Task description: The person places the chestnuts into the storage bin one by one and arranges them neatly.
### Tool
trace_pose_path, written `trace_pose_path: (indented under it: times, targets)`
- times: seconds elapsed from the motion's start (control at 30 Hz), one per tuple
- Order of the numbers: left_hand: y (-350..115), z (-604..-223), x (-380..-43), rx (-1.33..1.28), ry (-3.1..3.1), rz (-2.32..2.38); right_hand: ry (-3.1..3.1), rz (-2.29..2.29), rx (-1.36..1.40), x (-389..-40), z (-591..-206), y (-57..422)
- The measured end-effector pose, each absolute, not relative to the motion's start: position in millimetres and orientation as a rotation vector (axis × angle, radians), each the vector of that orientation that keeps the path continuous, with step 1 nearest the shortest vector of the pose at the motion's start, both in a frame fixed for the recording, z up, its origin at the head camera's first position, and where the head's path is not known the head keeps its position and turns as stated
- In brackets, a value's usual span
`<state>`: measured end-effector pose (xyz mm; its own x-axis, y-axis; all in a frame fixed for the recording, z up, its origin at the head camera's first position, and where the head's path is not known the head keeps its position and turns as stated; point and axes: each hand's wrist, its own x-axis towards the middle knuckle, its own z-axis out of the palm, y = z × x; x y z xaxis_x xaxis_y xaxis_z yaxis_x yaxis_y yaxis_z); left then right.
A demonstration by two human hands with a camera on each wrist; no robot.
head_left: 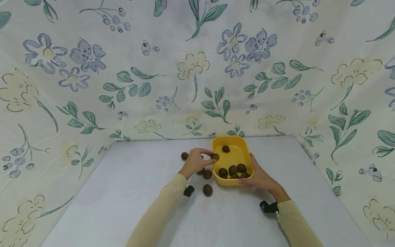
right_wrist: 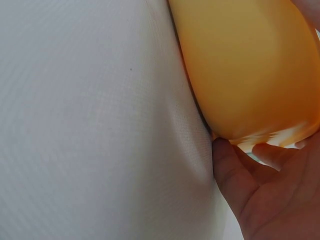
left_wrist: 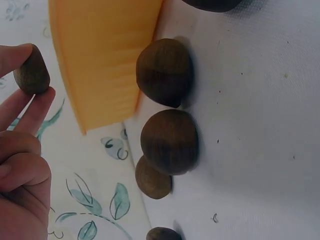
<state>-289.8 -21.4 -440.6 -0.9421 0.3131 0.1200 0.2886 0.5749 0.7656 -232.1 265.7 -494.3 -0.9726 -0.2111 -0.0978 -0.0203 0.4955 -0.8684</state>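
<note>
Between thumb and fingertips my left hand (head_left: 195,162) pinches a brown chestnut (head_left: 215,156) at the left rim of a yellow plastic box (head_left: 233,183). The left wrist view shows this chestnut (left_wrist: 33,72) held off the table, beside the box wall (left_wrist: 102,65). My right hand (head_left: 260,176) grips the box at its near right corner, thumb on the near side and fingers along the right side. Inside the box, several chestnuts (head_left: 232,169) lie bunched at the near end, and one chestnut (head_left: 226,149) sits alone toward the far end.
Left of the box, several loose chestnuts lie on the white table (head_left: 123,192), partly hidden by my left hand. The nearest chestnut (head_left: 207,190) lies apart from the others; another chestnut (head_left: 184,156) is farther left. A floral cloth (head_left: 172,103) hangs behind the table.
</note>
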Motion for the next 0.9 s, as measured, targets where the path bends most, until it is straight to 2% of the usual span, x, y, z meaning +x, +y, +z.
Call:
trace_pose_path:
  times: [0.9]
  targets:
    - [21, -446, -297, 0.576, 2.964, 0.607, 2.520, -1.494, -0.177, -233, -498, 269]
